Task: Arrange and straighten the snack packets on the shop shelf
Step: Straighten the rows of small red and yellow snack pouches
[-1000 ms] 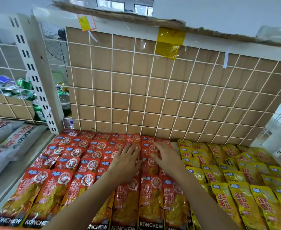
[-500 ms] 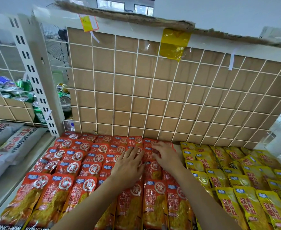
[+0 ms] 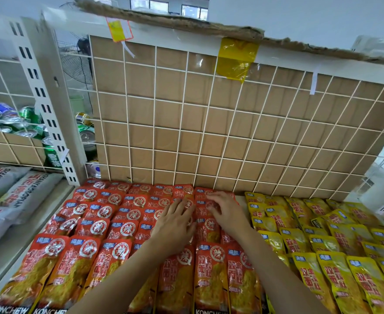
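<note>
Red snack packets [image 3: 109,225] lie in overlapping rows on the left half of the shelf. Yellow snack packets [image 3: 318,241] fill the right half. My left hand [image 3: 175,225] lies flat, fingers spread, on the red packets in the middle columns. Just to its right, my right hand [image 3: 225,211] rests on the rearmost red packets, fingertips pressing them close to the back panel. A narrow bare strip of shelf [image 3: 242,198] shows between the red and yellow rows at the back.
A white wire grid backed with cardboard [image 3: 209,123] closes the rear of the shelf. A white slotted upright [image 3: 50,105] stands at the left, with drink cans [image 3: 27,123] behind it. Grey sacks [image 3: 9,191] lie on the neighbouring shelf to the left.
Both hands have slid further back along the red packets, toward the grid panel. The camera has tilted slightly, showing more of the rear rows.
</note>
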Action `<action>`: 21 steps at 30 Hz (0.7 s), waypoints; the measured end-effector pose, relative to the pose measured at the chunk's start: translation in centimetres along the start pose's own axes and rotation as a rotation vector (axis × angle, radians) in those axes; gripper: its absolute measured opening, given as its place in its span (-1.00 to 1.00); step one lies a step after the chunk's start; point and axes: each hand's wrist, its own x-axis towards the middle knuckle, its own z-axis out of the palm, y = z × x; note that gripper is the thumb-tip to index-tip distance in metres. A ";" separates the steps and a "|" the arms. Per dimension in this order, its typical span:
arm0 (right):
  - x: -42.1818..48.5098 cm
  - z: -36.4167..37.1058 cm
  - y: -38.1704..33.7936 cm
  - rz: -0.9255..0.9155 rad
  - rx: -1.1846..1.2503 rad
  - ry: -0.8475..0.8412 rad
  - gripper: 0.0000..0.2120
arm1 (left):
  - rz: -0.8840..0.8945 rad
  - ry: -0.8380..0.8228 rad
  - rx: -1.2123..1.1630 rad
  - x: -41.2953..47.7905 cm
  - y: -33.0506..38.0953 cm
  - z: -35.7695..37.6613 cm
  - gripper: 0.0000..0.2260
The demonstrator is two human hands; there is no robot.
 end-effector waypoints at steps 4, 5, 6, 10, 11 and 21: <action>-0.9 -1.2 -0.1 -0.006 -0.009 0.079 -0.72 | 0.016 0.060 -0.080 -0.1 0.0 -0.6 -0.56; -1.3 -1.5 -0.2 -0.010 -0.022 0.085 -0.73 | 0.021 0.090 -0.103 -0.1 0.0 -0.7 -0.58; -1.8 -1.8 -0.3 -0.012 -0.035 0.084 -0.74 | 0.029 0.117 -0.111 -0.1 0.0 -0.8 -0.60; -4.4 -2.9 -0.9 -0.015 -0.011 0.047 -0.78 | 0.100 0.102 -0.103 0.3 0.5 -1.1 -0.64; -5.1 -3.2 -1.3 -0.019 -0.007 0.027 -0.77 | 0.128 0.074 -0.112 0.5 0.6 -1.1 -0.64; -8.7 -3.6 -3.1 -0.008 -0.165 -0.284 -0.48 | 0.210 0.015 -0.134 1.3 0.9 -1.2 -0.64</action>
